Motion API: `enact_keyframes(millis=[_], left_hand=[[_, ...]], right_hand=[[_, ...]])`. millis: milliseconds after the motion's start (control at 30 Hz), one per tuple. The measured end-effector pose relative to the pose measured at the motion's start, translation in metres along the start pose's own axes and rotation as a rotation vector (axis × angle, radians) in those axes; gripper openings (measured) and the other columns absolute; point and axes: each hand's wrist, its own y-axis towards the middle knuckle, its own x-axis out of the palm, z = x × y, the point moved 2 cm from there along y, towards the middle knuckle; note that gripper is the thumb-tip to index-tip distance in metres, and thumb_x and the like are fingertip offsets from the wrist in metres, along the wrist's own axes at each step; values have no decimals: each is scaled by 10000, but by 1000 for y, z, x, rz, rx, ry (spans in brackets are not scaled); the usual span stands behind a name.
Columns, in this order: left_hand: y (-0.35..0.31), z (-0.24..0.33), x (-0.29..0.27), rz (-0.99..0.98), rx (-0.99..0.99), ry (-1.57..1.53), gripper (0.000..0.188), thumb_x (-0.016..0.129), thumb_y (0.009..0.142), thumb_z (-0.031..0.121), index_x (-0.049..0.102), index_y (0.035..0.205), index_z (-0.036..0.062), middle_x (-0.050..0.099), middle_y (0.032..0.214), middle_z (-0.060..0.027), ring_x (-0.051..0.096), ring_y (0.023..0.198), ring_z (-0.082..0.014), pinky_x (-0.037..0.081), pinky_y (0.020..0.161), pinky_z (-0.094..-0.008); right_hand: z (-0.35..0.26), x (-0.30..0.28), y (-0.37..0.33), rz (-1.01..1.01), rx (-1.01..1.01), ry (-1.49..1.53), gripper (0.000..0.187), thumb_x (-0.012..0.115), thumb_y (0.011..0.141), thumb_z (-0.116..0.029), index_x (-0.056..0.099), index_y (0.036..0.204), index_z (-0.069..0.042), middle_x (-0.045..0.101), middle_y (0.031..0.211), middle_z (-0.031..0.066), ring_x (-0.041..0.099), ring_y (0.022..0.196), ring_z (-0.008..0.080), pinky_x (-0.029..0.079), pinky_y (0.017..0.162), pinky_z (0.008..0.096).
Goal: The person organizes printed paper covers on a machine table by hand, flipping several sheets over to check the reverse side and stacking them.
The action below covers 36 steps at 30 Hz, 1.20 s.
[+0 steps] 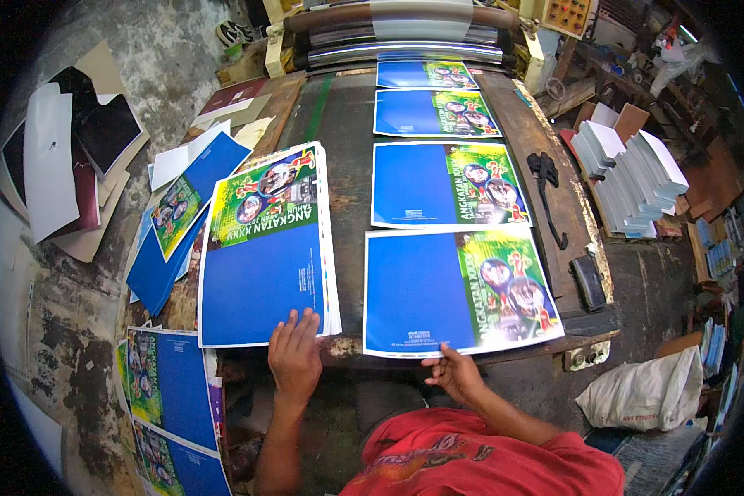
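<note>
My left hand rests with its fingers stretched out on the near edge of a stack of printed sheets, blue and green with round photos. To the right, my right hand pinches the near edge of a blue and green printed sheet, thumb on top. This sheet lies nearest me in a row on the dark feed table. Beyond it is another printed sheet, and farther ones lead toward the rollers of a machine at the back.
Loose prints lie left of the stack, with more prints below them. On the table's right side are a black strap and a dark block. White paper stacks stand farther right, above a white sack.
</note>
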Motion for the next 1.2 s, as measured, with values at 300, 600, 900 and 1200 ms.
enact_keyframes(millis=[300, 600, 900, 1200], left_hand=[[-2, -3, -16, 140, -115, -286, 180, 646, 851, 136, 680, 1014, 66, 703, 998, -73, 645, 976, -259, 416, 887, -406], [-1, -10, -29, 212, -560, -736, 193, 556, 957, 188, 673, 894, 48, 683, 884, -76, 615, 846, -199, 439, 825, -312], [-74, 52, -58, -57, 130, -411, 470, 690, 801, 402, 621, 1201, 166, 542, 1342, -88, 408, 1332, -320, 253, 1093, -566], [-221, -177, -82, -131, -995, 393, 1038, 556, 745, 746, 295, 1467, 47, 234, 1544, -189, 211, 1402, -453, 206, 1030, -704]], right_hand=[[-9, 0, 29, 29, -123, 55, 384, 400, 1018, -371, 517, 1116, -18, 652, 945, 157, 601, 726, 195, 551, 751, 426], [-36, 8, 73, 150, -273, 124, 464, 431, 992, -402, 434, 1232, -6, 580, 1082, 127, 553, 896, 213, 502, 839, 445], [-31, 28, -27, 6, -201, -244, 392, 587, 908, -407, 551, 1055, -45, 619, 848, 62, 599, 690, 174, 516, 514, 347], [60, -10, -65, 213, 31, -216, 448, 520, 945, -497, 540, 1073, -69, 601, 721, 67, 476, 462, 119, 517, 486, 319]])
